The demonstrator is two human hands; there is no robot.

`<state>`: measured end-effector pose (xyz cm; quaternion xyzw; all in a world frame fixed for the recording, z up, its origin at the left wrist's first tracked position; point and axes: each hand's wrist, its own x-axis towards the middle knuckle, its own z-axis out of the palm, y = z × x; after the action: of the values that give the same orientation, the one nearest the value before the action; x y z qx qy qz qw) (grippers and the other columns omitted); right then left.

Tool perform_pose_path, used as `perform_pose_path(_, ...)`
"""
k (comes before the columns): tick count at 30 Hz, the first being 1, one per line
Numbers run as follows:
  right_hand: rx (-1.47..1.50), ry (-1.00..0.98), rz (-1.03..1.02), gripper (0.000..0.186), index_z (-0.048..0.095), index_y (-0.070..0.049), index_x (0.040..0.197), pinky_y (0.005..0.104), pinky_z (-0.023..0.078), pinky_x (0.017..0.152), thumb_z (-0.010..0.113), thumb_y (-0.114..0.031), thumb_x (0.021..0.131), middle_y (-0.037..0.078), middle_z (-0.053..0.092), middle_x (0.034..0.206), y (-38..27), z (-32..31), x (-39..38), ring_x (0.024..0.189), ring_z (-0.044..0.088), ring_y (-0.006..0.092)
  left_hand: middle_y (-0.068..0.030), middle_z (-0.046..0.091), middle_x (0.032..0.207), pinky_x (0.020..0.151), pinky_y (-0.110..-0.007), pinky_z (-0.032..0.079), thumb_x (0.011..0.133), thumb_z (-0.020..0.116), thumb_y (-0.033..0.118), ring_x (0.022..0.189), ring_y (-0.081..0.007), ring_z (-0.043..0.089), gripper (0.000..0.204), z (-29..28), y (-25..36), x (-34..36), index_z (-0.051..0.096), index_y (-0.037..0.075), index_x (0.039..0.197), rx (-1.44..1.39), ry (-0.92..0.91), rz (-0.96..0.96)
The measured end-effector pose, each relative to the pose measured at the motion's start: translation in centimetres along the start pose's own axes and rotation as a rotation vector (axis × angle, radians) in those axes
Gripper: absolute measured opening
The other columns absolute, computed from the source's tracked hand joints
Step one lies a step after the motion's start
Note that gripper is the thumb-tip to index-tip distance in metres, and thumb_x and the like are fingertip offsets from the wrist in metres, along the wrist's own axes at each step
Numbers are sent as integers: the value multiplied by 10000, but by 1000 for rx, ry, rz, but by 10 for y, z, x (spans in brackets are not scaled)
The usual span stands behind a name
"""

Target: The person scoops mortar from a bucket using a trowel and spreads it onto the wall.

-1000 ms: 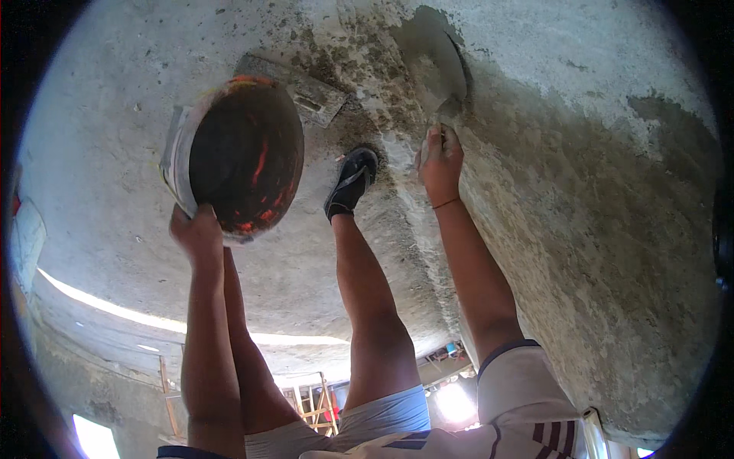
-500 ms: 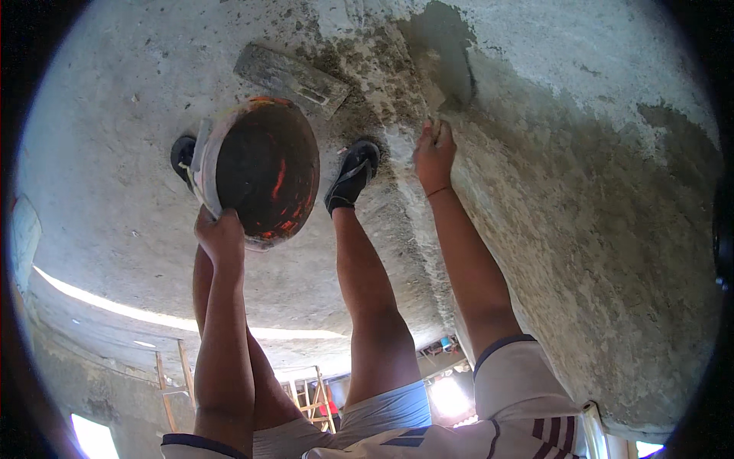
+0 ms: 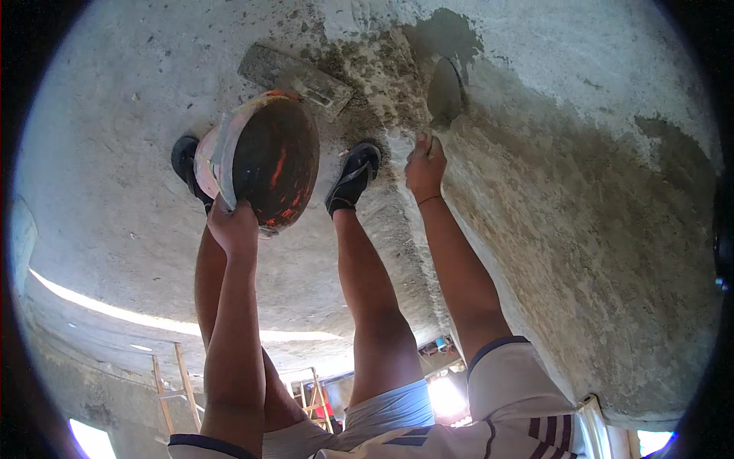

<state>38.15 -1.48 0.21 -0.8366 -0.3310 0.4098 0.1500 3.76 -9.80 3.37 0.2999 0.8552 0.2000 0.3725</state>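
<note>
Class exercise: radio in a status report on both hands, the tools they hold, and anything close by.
Left hand in a shut grip on the mortar pan. Right hand in a shut grip on the trowel, blade against wet plaster wall. Float lying near feet.

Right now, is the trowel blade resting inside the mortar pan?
No: the right hand presses the trowel against the wall's wet plaster, apart from the mortar pan held in the left hand.

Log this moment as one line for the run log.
left hand: holds round mortar pan | right hand: holds trowel, blade at wet patch on wall | float lies on floor
</note>
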Motion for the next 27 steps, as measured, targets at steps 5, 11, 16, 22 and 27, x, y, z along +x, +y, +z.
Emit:
perform_pose_path(5,-67,72,-357,304,517,-7,1124,408,365,525,504,-268,969,122,534,688,2,-14,7,555,486,193,-199,660,824,743,-391,484,673,531,94,789,-350,640,296,2,-1,7,641,-34,917,-35,-13,-74)
perform_pose_path(11,-188,62,-72,255,554,-14,1000,399,378,533,551,-262,941,125,511,620,0,-6,9,549,485,247,-205,660,836,735,-401,486,682,521,105,791,-346,645,300,5,-2,10,640,-30,922,-67,-8,-53)
perform_pose_path(16,-310,126,-251,220,544,-7,923,364,403,548,557,-227,932,127,517,637,-20,-12,1,571,497,267,-188,661,796,708,-406,493,680,522,98,762,-335,654,295,-1,10,12,641,-28,919,48,-11,-85)
perform_pose_path(22,-307,214,-274,226,516,-20,889,368,414,550,564,-238,927,146,513,650,-22,-7,-20,592,526,281,-187,667,784,691,-400,501,677,532,107,736,-344,657,304,-1,24,12,646,-25,926,-23,-37,-181)
perform_pose_path(27,-422,158,-372,264,533,-9,941,414,457,600,548,-272,935,175,572,732,-51,-8,-12,638,574,307,-185,671,792,694,-395,504,678,535,113,745,-340,663,307,2,-3,16,649,-22,930,49,21,0)
